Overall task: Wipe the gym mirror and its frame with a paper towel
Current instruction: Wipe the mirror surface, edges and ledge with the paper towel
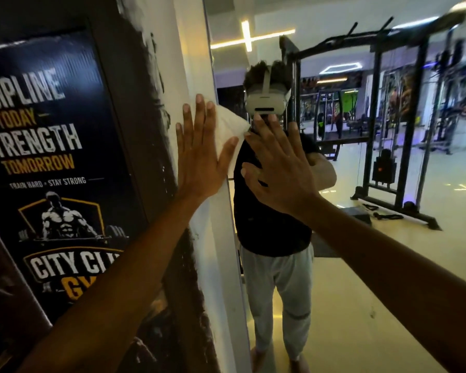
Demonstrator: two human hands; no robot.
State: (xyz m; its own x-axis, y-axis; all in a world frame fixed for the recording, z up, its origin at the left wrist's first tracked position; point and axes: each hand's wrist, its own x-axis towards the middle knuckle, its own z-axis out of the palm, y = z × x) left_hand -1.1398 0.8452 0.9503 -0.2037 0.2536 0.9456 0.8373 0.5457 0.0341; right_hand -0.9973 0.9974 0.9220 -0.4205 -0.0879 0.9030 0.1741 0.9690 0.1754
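Big dark gym poster [51, 168] on the left wall, reads "STRENGTH TOMORROW" with a lifter logo. A black cable machine [393, 125] shows up on the right, glowing ceiling lights [249, 36] overhead.

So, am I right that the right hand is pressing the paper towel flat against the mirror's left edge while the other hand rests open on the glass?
Not quite: the head view shows the left hand pressing the paper towel at the mirror's left edge; the right hand is the open one on the glass.

The dark poster [51, 168] left of the mirror [361, 157] reads "…CIPLINE TODAY STRENGTH TOMORROW", "TRAIN HARD • STAY STRONG", "CITY CL… G…".
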